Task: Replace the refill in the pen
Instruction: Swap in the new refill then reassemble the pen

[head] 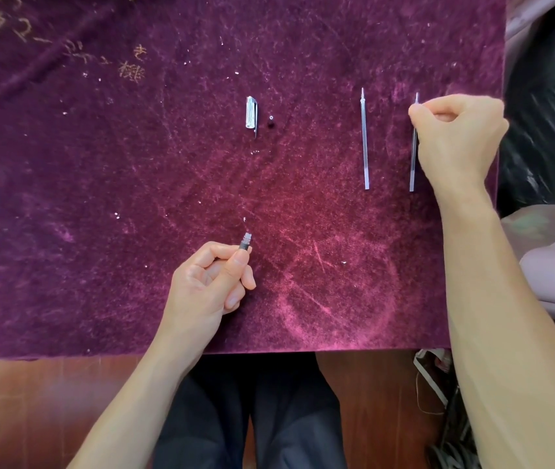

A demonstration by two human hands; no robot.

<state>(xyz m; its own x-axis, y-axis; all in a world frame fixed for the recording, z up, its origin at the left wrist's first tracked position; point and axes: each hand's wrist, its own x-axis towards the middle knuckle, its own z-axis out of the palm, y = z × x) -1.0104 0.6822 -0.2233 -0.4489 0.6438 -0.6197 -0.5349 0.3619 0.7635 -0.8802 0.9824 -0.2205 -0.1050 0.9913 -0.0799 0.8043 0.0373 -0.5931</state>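
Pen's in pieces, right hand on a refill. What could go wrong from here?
1. Two look-alike refills: the right hand pinches the outer refill; the inner refill lies beside it. Old and new could get swapped.
2. The small tip piece beside the cap could get lost on the dark mat.
3. The left hand hides most of the barrel; alignment may be awkward.

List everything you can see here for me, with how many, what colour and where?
velvet cloth: one, purple, covering the table.
pen cap: one, clear with a clip, upper middle.
small tip piece: one, dark, right of the cap.
refill: one, clear, lying free, upper right.
second refill: one, clear, far right, pinched near its tip.
pen barrel: one, dark with threaded end, lower middle.
hands: left hand holds the barrel; right hand grips the second refill.
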